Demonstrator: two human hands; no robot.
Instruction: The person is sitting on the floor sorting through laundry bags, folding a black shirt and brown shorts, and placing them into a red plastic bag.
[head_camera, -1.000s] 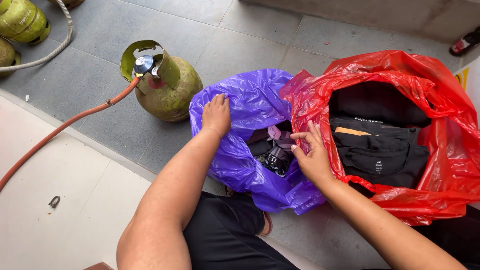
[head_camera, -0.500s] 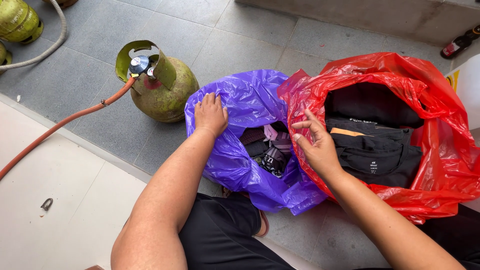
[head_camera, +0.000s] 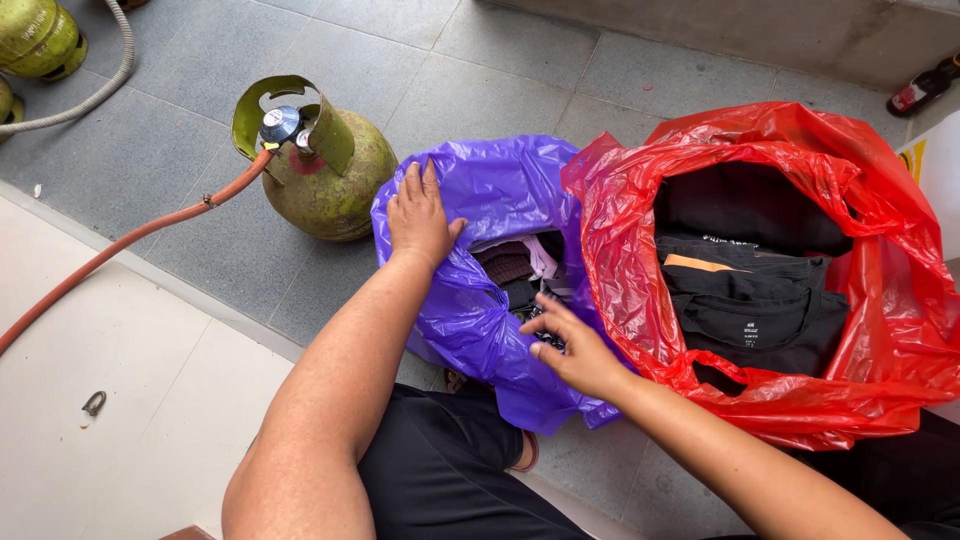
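Far off to the left of both hands, a green gas tank (head_camera: 330, 175) with an orange hose (head_camera: 130, 240), hard and heavy. Left hand (head_camera: 420, 215) flat and open on the purple bag (head_camera: 490, 190), pressing its rim. Right hand (head_camera: 575, 350) loosely curled on the near rim, fingers dipping toward soft clothes (head_camera: 520, 265) inside. Thin, slippery, easy to tear; best gripped at the rim. Touching on the right, a red bag (head_camera: 620, 260); open floor beyond.

A home's back porch or utility corner: grey tiled floor (head_camera: 200, 250), a green cooking-gas cylinder (head_camera: 325, 170) with an orange hose (head_camera: 130, 240), and 2 plastic bags (head_camera: 800, 400) of folded clothes (head_camera: 750, 300).
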